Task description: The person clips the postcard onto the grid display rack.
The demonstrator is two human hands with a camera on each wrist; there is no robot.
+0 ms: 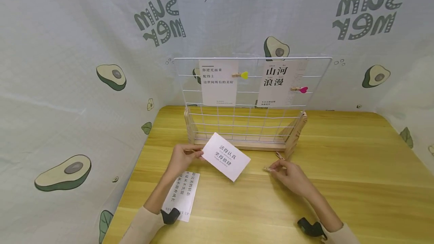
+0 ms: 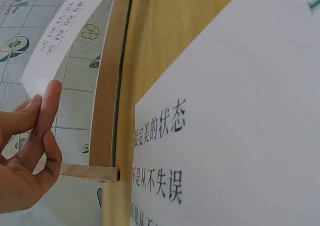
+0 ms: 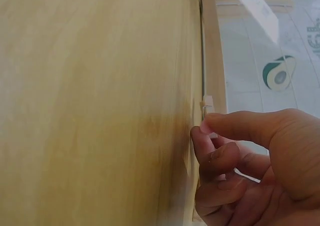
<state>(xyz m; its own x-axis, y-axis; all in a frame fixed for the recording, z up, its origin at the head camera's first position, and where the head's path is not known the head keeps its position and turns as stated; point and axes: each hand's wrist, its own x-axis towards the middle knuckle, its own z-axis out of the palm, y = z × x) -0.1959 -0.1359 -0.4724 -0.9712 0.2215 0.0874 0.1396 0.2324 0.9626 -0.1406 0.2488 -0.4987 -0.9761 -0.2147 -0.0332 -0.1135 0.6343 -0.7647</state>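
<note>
"Card (image 1: 226, 156) in which place, please?"

"In the left hand (image 1: 183, 157), pinched near one corner, tilted, in front of the wire rack (image 1: 240, 145)."

"And in the right hand (image 1: 291, 177)?"

"A small clip (image 1: 269, 169), pinched between the fingertips. Just beyond, near the right foot of the rack, a spare clip (image 1: 279, 156)."

"Step in hand, then?"

"By my judgement, making ready to hang one more. Already on the wires: a left hung card (image 1: 218, 91) with yellow heart clip (image 1: 244, 75), and a right hung card (image 1: 274, 95) with pink heart clip (image 1: 303, 90). At the left, lying flat: a loose card (image 1: 190, 195)."

"And for the next move?"

"Probably to bring the card flat against the wires, then to squeeze the clip over both, carefully."

"Surface (image 1: 356, 168) and room?"

"Yellowish wood grain, rounded far corners. Behind and at both sides, pale cloth (image 1: 101, 29) with printed avocados."
</note>
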